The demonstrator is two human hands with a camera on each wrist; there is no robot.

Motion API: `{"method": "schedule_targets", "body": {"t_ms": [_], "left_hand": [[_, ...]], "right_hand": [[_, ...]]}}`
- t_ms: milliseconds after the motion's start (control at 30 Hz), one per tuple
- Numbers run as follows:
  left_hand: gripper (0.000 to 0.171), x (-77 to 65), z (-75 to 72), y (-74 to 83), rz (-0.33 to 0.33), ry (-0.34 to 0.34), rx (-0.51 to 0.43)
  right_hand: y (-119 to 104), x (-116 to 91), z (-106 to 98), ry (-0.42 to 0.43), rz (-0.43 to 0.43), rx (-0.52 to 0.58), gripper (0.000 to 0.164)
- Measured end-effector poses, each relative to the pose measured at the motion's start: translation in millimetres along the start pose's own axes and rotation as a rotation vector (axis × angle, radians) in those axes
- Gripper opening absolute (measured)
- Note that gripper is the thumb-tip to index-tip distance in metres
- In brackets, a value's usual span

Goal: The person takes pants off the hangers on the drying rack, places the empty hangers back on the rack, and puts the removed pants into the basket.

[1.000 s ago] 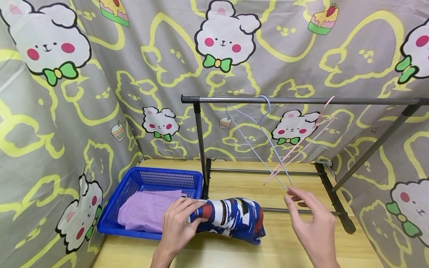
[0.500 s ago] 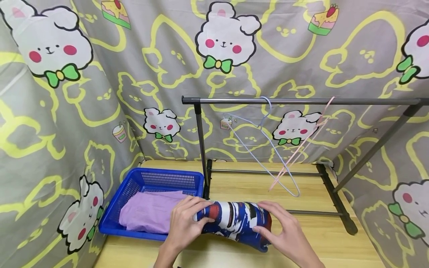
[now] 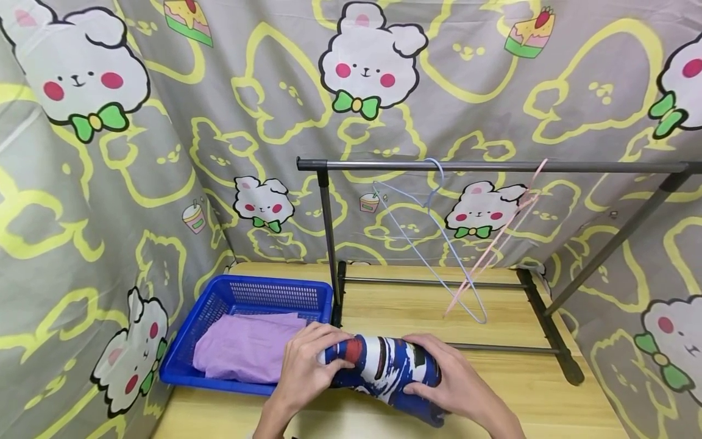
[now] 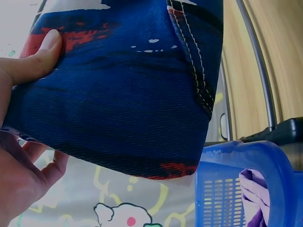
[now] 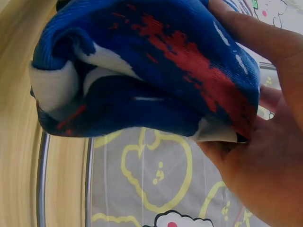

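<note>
A folded blue garment [image 3: 384, 369] with white, red and black brushstroke print is held over the tabletop in the head view. My left hand [image 3: 308, 366] grips its left end, thumb on the near face and fingers over the top. At the opposite end my right hand [image 3: 455, 381] holds it the same way. Up close in the left wrist view, the garment [image 4: 128, 99] shows twill-like cloth and a dark strip with pale double stitching. The right wrist view shows the garment's [image 5: 189, 71] rolled end with loose folds. Its exact kind is hidden by the folding.
Left of the hands stands a blue plastic basket [image 3: 219, 385] with purple cloth [image 3: 244, 347] inside. Behind them is a dark metal rack [image 3: 373, 164], where a blue hanger [image 3: 406, 236] and a pink hanger [image 3: 488, 244] hang. A patterned curtain [image 3: 296, 61] surrounds the wooden tabletop [image 3: 384, 305].
My right hand has let go of the blue hanger and come left and down to grip the garment's right end. The hangers have swung slightly. The left hand and garment have shifted slightly right.
</note>
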State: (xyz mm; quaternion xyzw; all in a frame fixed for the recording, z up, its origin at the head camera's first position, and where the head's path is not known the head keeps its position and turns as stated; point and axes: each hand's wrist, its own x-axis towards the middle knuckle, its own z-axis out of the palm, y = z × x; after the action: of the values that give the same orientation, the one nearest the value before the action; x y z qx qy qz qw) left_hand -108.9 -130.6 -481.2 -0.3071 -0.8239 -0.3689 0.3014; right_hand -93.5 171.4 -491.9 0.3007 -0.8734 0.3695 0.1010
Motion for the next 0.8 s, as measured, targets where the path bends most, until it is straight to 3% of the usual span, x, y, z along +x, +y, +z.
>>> {"method": "schedule_targets", "body": {"t_ms": [200,333,467,600,700,800], "left_hand": [[0.044,-0.3,-2.6,-1.4,-0.024,-0.027,0.0],[0.046,1.8,-10.4,-3.8,-0.042,-0.087,0.005],[0.049,7.7,-22.0,-9.5,-0.035,-0.159,0.01],[0.052,12.1,-37.3,-15.4,-0.044,-0.228,0.03],[0.057,14.4,-50.2,-17.8,-0.057,-0.297,0.087],[0.061,17.1,-60.7,-18.4,-0.053,-0.408,0.175]], "right_hand": [[-0.6,4.3,1.5,0.005,-0.004,0.054,0.058],[-6.5,8.2,3.1,0.052,-0.007,0.002,0.052],[-14.7,13.8,7.0,0.111,-0.023,-0.059,0.048],[-23.6,22.2,12.4,0.132,-0.069,-0.046,0.045],[-30.0,30.3,15.4,0.13,-0.107,-0.025,0.044],[-36.1,36.0,17.5,0.118,-0.13,-0.015,0.042]]}}
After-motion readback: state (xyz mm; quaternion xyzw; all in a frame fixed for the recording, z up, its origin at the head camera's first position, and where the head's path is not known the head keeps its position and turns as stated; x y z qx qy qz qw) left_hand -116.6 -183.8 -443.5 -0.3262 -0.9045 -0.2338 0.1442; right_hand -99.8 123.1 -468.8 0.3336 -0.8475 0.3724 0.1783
